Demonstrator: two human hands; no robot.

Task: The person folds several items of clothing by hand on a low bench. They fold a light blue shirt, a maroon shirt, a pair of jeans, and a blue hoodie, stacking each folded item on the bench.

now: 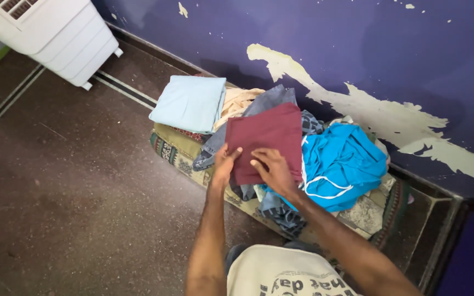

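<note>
My left hand (225, 164) and right hand (272, 169) lie flat, seemingly pinching the near edge of the soft, light folded maroon cloth (264, 137).

A dark brown speckled floor (83, 181) with pale inlaid stripes carries a patterned green-and-cream mat (179, 156) lying against the blue wall. A heap of clothes (281, 164) rests on the mat. A white appliance (64, 33) stands on the floor, well apart.

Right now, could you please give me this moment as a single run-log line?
left hand: pressing maroon folded cloth | right hand: flat on it | cloth: atop clothes pile | light blue folded cloth: beside, on patterned mat
</note>
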